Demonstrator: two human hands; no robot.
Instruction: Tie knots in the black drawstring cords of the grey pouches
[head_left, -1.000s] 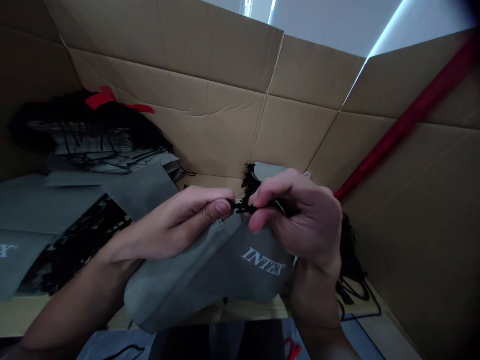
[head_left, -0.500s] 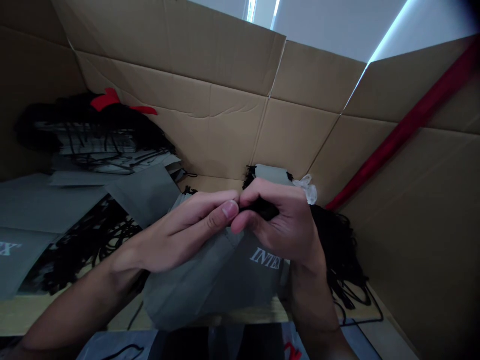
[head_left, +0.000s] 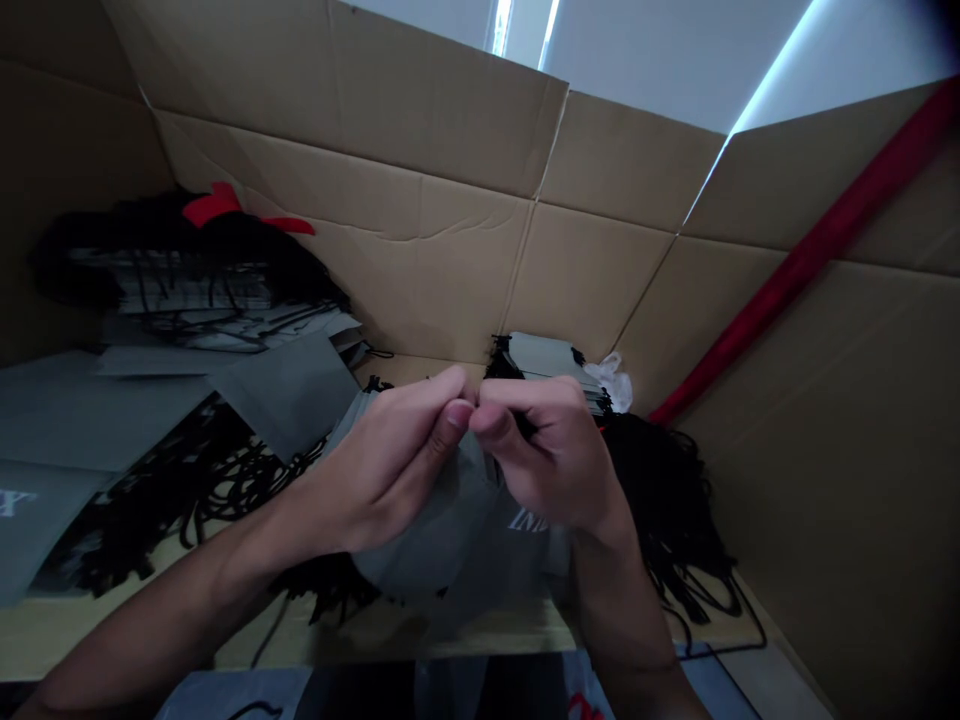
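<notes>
Okay, both hands were together here: the left hand [head_left: 382, 465] and the right hand [head_left: 551, 450] met fingertip to fingertip at the gathered top of the grey drawstring bag [head_left: 442, 545]. A little black cord [head_left: 527, 425] showed under the right fingers, but the rest was hidden, so I couldn't tell how much of it they had pinched. The bag sagged below the hands, over the wooden surface [head_left: 480, 625].

The risk I saw was that thin cord. If that tight pinch had eased, it could have slipped back into the bag's top. The loose bag could also have dragged on the pinch or snagged on the tangled black cords [head_left: 240, 480] just to the left or the cord tangle [head_left: 667, 490] to the right.

Compared with the earlier frame, the hands had closed in and covered the cord that had shown between them. The white INTEX lettering [head_left: 526, 520] was now mostly hidden too. The stack of grey bags [head_left: 544, 355] and the clear plastic scrap [head_left: 611, 385] behind them had come into fuller view.
</notes>
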